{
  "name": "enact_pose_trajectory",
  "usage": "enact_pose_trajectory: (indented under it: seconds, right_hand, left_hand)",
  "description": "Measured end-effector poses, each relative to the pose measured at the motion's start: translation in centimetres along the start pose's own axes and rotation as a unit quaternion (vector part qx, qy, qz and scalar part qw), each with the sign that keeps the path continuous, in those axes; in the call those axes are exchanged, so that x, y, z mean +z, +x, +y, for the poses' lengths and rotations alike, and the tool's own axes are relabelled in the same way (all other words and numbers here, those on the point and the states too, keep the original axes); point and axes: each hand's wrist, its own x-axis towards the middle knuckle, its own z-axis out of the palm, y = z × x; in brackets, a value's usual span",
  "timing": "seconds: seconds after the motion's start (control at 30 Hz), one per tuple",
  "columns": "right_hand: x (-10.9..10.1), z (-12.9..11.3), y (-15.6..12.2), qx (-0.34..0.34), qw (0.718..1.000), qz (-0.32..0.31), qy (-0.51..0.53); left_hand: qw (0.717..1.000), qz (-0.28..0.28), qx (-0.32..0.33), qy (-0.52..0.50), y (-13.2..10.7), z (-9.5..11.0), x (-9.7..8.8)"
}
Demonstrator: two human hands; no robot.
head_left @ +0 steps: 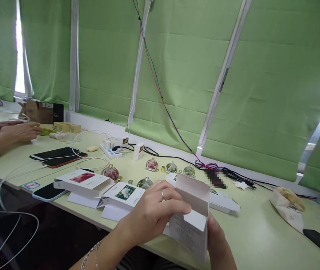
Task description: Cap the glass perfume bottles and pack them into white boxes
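Two hands (156,208) — on one box (189,234)

Landmark = white box (189,228). Our left hand (157,205) is at its left side, back of hand up, fingers bent and bunched toward the opening. Left index finger (175,207) reaches furthest over, tip on the flap; left thumb mostly hidden. Left forearm (109,245) slopes up to the box from lower left, wrist roughly in line with it. Our right hand (215,233) grips the box from its right side, right thumb (213,222) upright along that edge, other fingers hidden behind it. Right forearm (226,260) comes in from below right of the box.
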Motion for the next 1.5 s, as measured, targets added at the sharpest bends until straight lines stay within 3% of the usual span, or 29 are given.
enact_pose_trajectory:
  seconds: [0.07,0.13,0.23,0.3,0.47,0.6,0.87,1.07,1.37,1.5]
  right_hand:
    - [0.5,-1.4,-0.4,-0.037,0.994,0.002,-0.102]
    - [1.3,-2.9,-1.1,-0.101,0.974,0.044,-0.200]
    - [2.8,-5.1,-2.4,-0.262,0.898,0.115,-0.334]
    - [3.3,-6.2,-3.1,-0.321,0.855,0.095,-0.395]
    - [3.3,-7.3,-3.5,-0.204,0.812,-0.016,-0.546]
    - [3.1,-7.0,-2.8,-0.121,0.789,-0.081,-0.597]
    - [3.0,-5.9,-2.1,-0.018,0.782,-0.045,-0.621]
    - [2.7,-6.4,-2.0,0.028,0.780,-0.043,-0.624]
    - [1.6,-8.0,-3.1,0.049,0.780,-0.055,-0.621]
    - [1.4,-8.3,-3.2,0.050,0.786,-0.057,-0.614]
  left_hand:
    - [0.999,0.028,0.015,0.027,0.0,0.3,-0.3]
    - [0.998,0.020,0.017,0.051,0.0,0.8,-0.6]
    - [0.996,-0.015,0.024,0.079,-0.1,1.8,-1.1]
    - [0.996,-0.034,0.027,0.083,-0.5,2.5,-1.3]
    - [0.991,-0.077,0.022,0.107,-1.7,3.1,-1.4]
    - [0.987,-0.102,0.009,0.124,-2.9,2.6,-1.1]
    - [0.987,-0.122,0.000,0.107,-4.3,0.9,-0.3]
    - [0.990,-0.133,-0.023,0.048,-5.2,0.0,-0.3]
    - [0.976,-0.079,-0.198,-0.044,-5.8,0.4,0.0]
    - [0.973,-0.091,-0.211,-0.031,-5.6,0.6,0.3]
